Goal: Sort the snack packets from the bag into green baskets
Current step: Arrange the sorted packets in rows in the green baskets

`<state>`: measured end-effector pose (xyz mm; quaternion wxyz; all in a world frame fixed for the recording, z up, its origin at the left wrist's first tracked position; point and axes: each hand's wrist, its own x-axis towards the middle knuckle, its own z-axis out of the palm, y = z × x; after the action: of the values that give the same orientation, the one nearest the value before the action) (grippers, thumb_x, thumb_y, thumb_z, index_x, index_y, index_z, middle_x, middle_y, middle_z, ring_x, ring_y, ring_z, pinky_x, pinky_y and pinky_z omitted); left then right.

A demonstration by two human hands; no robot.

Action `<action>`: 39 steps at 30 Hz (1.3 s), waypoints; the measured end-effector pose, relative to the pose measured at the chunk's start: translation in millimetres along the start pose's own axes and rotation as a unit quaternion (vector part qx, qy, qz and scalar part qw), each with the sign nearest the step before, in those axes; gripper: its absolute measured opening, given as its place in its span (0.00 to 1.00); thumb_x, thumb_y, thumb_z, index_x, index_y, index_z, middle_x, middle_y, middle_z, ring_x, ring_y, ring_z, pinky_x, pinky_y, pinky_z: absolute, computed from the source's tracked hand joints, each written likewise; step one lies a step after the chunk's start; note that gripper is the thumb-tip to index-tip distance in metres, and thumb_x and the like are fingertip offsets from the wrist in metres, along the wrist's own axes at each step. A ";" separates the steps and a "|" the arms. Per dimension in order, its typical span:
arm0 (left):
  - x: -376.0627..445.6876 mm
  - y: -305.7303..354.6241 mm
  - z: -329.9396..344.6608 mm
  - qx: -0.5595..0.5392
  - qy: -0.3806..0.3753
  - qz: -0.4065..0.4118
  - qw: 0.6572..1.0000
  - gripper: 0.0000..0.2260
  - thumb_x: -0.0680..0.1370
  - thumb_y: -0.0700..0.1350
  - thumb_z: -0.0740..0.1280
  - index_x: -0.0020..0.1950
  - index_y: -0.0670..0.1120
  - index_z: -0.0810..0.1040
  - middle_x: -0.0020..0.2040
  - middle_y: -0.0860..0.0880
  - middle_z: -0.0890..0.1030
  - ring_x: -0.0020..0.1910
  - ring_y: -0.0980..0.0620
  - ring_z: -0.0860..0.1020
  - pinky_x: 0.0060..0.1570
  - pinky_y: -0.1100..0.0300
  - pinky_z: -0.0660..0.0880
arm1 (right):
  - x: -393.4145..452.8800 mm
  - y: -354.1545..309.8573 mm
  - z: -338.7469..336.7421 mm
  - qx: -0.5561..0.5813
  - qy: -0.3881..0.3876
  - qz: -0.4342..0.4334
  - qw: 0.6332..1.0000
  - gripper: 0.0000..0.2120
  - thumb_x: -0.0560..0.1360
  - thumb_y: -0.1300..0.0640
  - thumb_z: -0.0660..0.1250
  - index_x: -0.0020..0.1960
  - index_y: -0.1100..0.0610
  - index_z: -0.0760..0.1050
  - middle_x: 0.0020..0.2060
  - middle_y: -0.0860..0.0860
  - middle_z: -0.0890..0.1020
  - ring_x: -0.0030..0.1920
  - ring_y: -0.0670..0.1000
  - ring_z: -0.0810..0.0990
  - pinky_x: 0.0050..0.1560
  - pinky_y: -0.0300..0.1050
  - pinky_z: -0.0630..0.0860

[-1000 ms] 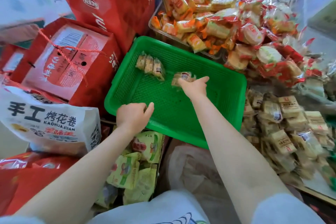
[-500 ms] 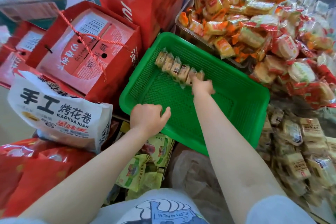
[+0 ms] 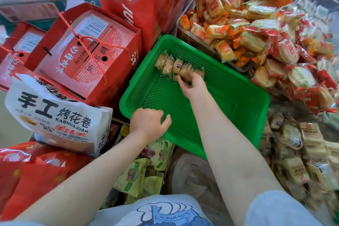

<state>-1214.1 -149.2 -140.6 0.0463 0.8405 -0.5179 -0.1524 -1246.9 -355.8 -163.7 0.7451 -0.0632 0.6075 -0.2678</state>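
1. Head-cam view, looking down past two bare forearms at a crowded snack display; a green basket [image 3: 244,101] sits at centre, tilted, w/ a mesh floor and slotted walls.
2. Inside the basket, along its far-left wall, a row of clear-wrapped snack packets [image 3: 169,63] stands side by side, approx. five or six; exact count unclear under the fingers.
3. Right hand [image 3: 192,86] reaches into the basket; its fingers curl over the near-right end of the row, touching the last packets; can't tell if it grips one or only presses them.
4. Left hand [image 3: 149,124] rests at the basket's near-left rim; fingers loosely curled, thumb out over the rim, holding nothing visible.
5. Left of the basket: a red gift box [image 3: 88,53] tied w/ red cord; near-left of that, a white bag w/ bold black lettering [image 3: 56,117].
6. Far right: a heap of orange-and-yellow packets [image 3: 225,25]; further right, red-wrapped packets [image 3: 297,71]; near right, a pile of tan packets [image 3: 300,152].
7. Below the left hand, yellow-green packets [image 3: 139,172]; beside them, near centre, a clear plastic bag [image 3: 190,176] between the forearms.
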 end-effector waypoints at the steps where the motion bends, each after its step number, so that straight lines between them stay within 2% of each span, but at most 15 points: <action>1: -0.2 -0.7 0.4 0.001 0.000 0.001 1.000 0.23 0.81 0.58 0.55 0.30 0.48 0.69 0.25 0.53 0.69 0.24 0.52 0.68 0.30 0.57 0.66 | 2.8 2.8 -1.4 0.004 0.001 -0.011 1.000 0.28 0.76 0.68 0.70 0.73 0.57 0.67 0.63 0.69 0.75 0.55 0.69 0.81 0.41 0.56 0.84; 4: -0.3 -0.1 -0.3 0.006 0.000 0.005 1.000 0.22 0.81 0.58 0.55 0.30 0.48 0.68 0.25 0.53 0.70 0.24 0.51 0.69 0.29 0.57 0.63 | 7.7 11.6 -10.5 -0.023 -0.005 -0.038 0.999 0.37 0.76 0.71 0.69 0.79 0.53 0.59 0.61 0.70 0.77 0.49 0.68 0.83 0.36 0.56 0.84; 8: 0.0 2.4 -4.5 0.006 -0.011 -0.010 1.000 0.22 0.82 0.58 0.53 0.32 0.48 0.68 0.28 0.52 0.73 0.27 0.51 0.72 0.29 0.57 0.62 | -16.2 6.2 -19.6 -0.018 -0.059 -0.045 0.997 0.41 0.78 0.70 0.67 0.78 0.43 0.50 0.65 0.73 0.73 0.56 0.67 0.81 0.53 0.57 0.82; 11: -1.1 4.2 -7.4 0.010 -0.018 -0.015 1.000 0.22 0.82 0.58 0.52 0.32 0.48 0.69 0.29 0.51 0.73 0.27 0.51 0.72 0.28 0.57 0.59 | -39.7 -1.8 -29.8 -0.038 -0.092 -0.052 0.994 0.42 0.79 0.67 0.68 0.79 0.42 0.48 0.66 0.73 0.73 0.52 0.64 0.82 0.51 0.56 0.83; 14: -1.5 5.9 -13.9 0.007 -0.037 -0.017 0.999 0.23 0.82 0.59 0.53 0.35 0.47 0.71 0.31 0.50 0.75 0.29 0.50 0.72 0.27 0.57 0.59 | -77.6 -8.5 -53.6 -0.050 -0.106 -0.066 0.991 0.44 0.79 0.64 0.68 0.81 0.41 0.43 0.64 0.71 0.75 0.53 0.63 0.84 0.55 0.56 0.82; 17: -4.5 10.3 -21.4 0.005 -0.062 -0.019 0.998 0.22 0.82 0.60 0.54 0.37 0.47 0.72 0.33 0.49 0.76 0.33 0.48 0.75 0.29 0.56 0.59 | -119.5 -19.7 -106.2 -0.072 -0.172 -0.088 0.978 0.42 0.80 0.61 0.68 0.81 0.41 0.45 0.61 0.67 0.77 0.55 0.62 0.84 0.54 0.53 0.82; 19: -12.5 27.4 -20.4 -0.016 -0.070 0.003 0.997 0.20 0.82 0.58 0.57 0.38 0.46 0.72 0.34 0.47 0.76 0.35 0.46 0.77 0.32 0.54 0.60 | -143.8 -30.2 -155.5 -0.071 -0.183 -0.109 0.975 0.37 0.80 0.60 0.67 0.79 0.40 0.51 0.60 0.64 0.79 0.55 0.61 0.85 0.52 0.52 0.83; 21: -23.2 61.5 -10.2 -0.046 -0.075 0.057 0.994 0.18 0.82 0.56 0.60 0.40 0.45 0.75 0.36 0.46 0.77 0.39 0.44 0.78 0.34 0.54 0.63 | -163.3 -40.0 -210.1 -0.040 -0.153 -0.133 0.978 0.29 0.81 0.60 0.65 0.76 0.43 0.60 0.56 0.62 0.82 0.52 0.60 0.85 0.50 0.51 0.82; 23: -36.4 108.5 4.3 -0.097 -0.078 0.131 0.983 0.16 0.79 0.57 0.61 0.45 0.45 0.80 0.42 0.47 0.80 0.46 0.44 0.79 0.42 0.53 0.71 | -175.5 -48.2 -267.5 -0.021 -0.091 -0.170 0.981 0.21 0.81 0.61 0.64 0.71 0.47 0.68 0.51 0.59 0.84 0.46 0.57 0.86 0.46 0.49 0.82; 25: -52.4 160.0 13.5 -0.146 -0.083 0.205 0.964 0.19 0.76 0.57 0.60 0.50 0.45 0.83 0.46 0.47 0.83 0.48 0.44 0.80 0.48 0.52 0.75 | -178.9 -56.4 -326.4 -0.022 0.013 -0.199 0.980 0.15 0.82 0.62 0.65 0.67 0.51 0.72 0.45 0.57 0.84 0.41 0.55 0.85 0.39 0.46 0.81; 27: -67.3 207.4 20.6 -0.201 -0.081 0.248 0.944 0.19 0.75 0.56 0.60 0.48 0.45 0.84 0.44 0.48 0.83 0.46 0.45 0.80 0.48 0.52 0.76 | -174.4 -66.6 -384.2 -0.031 0.136 -0.218 0.966 0.13 0.81 0.63 0.65 0.65 0.57 0.74 0.44 0.56 0.82 0.38 0.53 0.83 0.34 0.42 0.79; 30: -82.6 264.2 23.0 -0.274 -0.197 0.187 0.922 0.10 0.79 0.52 0.66 0.44 0.49 0.83 0.43 0.52 0.84 0.44 0.53 0.79 0.49 0.58 0.73 | -157.7 -80.9 -454.8 -0.056 0.260 -0.214 0.940 0.13 0.80 0.61 0.67 0.63 0.58 0.74 0.50 0.56 0.81 0.40 0.51 0.81 0.35 0.41 0.78; 32: -85.3 291.1 28.5 -0.313 -0.282 0.123 0.899 0.09 0.80 0.49 0.67 0.42 0.49 0.82 0.41 0.52 0.85 0.40 0.57 0.78 0.46 0.62 0.73 | -141.3 -86.4 -480.5 -0.066 0.271 -0.181 0.943 0.17 0.79 0.57 0.69 0.65 0.56 0.72 0.57 0.55 0.79 0.50 0.53 0.81 0.38 0.44 0.79; 34: -86.3 308.3 36.3 -0.337 -0.304 0.091 0.886 0.09 0.80 0.47 0.66 0.45 0.47 0.84 0.41 0.51 0.86 0.40 0.56 0.79 0.49 0.60 0.74 | -125.7 -90.5 -487.6 -0.091 0.250 -0.149 0.952 0.23 0.78 0.52 0.71 0.70 0.55 0.69 0.62 0.54 0.76 0.58 0.56 0.79 0.39 0.45 0.80; 39: -90.5 324.0 48.6 -0.345 -0.304 0.042 0.887 0.09 0.81 0.48 0.65 0.45 0.49 0.84 0.39 0.51 0.86 0.39 0.54 0.81 0.46 0.57 0.76 | -91.6 -99.0 -482.6 -0.096 0.257 -0.156 0.949 0.27 0.75 0.54 0.74 0.70 0.57 0.66 0.59 0.56 0.79 0.45 0.55 0.83 0.27 0.41 0.76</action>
<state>-1544.1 -214.2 -91.5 0.1795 0.6618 -0.4560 -0.5674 -1743.0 -284.7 -164.8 0.5032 -0.1574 0.7839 -0.3279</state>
